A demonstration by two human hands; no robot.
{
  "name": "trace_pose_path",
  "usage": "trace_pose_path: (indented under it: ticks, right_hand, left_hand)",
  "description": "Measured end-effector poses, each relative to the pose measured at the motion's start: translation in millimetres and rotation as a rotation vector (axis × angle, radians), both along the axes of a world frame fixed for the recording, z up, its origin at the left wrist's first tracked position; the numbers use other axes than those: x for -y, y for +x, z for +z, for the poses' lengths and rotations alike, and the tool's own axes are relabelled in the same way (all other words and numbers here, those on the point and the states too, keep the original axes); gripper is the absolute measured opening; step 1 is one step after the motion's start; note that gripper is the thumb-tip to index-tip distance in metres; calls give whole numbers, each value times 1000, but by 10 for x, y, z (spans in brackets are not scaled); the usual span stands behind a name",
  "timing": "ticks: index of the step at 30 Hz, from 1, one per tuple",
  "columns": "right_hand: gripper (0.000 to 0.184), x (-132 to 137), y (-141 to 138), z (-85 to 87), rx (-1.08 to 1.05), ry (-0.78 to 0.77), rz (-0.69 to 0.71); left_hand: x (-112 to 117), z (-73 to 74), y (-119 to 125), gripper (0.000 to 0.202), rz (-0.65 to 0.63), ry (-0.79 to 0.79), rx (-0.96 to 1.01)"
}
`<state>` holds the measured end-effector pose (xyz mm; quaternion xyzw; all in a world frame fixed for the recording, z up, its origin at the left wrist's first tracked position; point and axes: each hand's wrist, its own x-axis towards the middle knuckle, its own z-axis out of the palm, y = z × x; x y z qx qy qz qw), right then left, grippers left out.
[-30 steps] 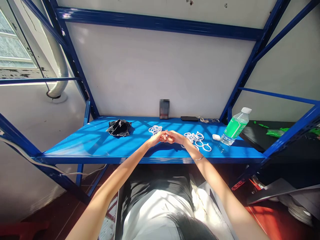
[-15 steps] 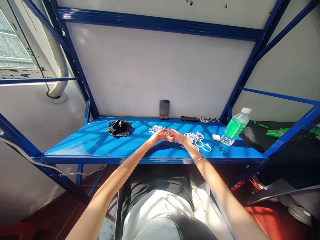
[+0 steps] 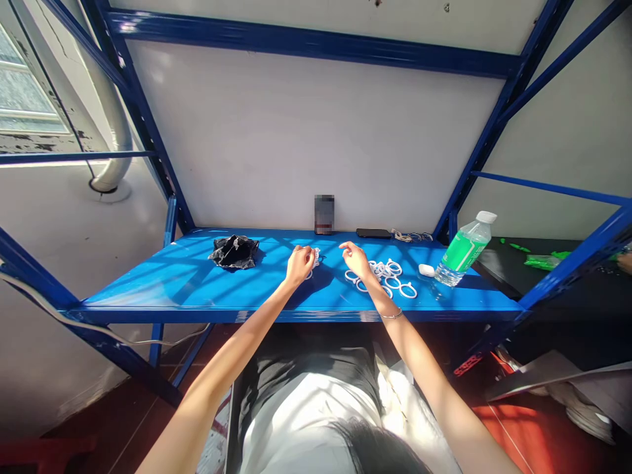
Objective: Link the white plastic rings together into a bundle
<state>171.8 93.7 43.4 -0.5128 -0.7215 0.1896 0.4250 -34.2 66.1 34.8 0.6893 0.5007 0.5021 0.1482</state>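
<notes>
My left hand (image 3: 299, 264) is closed over the blue tabletop, fingers curled round white rings (image 3: 316, 256) that show at its right side. The hand hides most of that bunch. A short way to the right, my right hand (image 3: 356, 259) is apart from the left, its index finger stretched out and no object visible in it. Its wrist and forearm pass over the left part of a loose pile of white rings (image 3: 394, 282), several of them overlapping flat on the table.
A crumpled black plastic bag (image 3: 236, 252) lies at left. A dark upright box (image 3: 324, 214) stands against the wall, with a black phone-like slab (image 3: 374, 234) and a cord (image 3: 407, 236) beside it. At right are a small white case (image 3: 426, 270) and a green-labelled bottle (image 3: 464, 251).
My hands were together above the table with a small white piece between them; now they have parted. My left hand has moved slightly left, and the bunch shows on its right side.
</notes>
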Motion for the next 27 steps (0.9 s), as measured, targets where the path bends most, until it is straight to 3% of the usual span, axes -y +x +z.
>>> trace_pose_path:
  ticks: [3, 7, 11, 17, 23, 27]
  right_hand:
    - [29, 15, 71, -9, 60, -6, -65]
    - [30, 37, 76, -21, 228, -1, -122]
    - [30, 57, 51, -27, 220, -77, -11]
    - [35, 102, -27, 12, 141, -176, 176]
    - [46, 101, -67, 11, 119, -200, 319]
    - [54, 94, -58, -11, 178, -123, 397]
  left_hand:
    - [-13, -28, -13, 27, 50, 35, -161]
    - [-44, -67, -25, 26, 86, 28, -225]
    - [-74, -98, -41, 29, 94, 34, -243]
    - [-70, -108, -19, 17, 78, 175, -371]
    - [-10, -100, 38, 16, -124, 286, -483]
    - [-5, -120, 58, 20, -233, 300, -530]
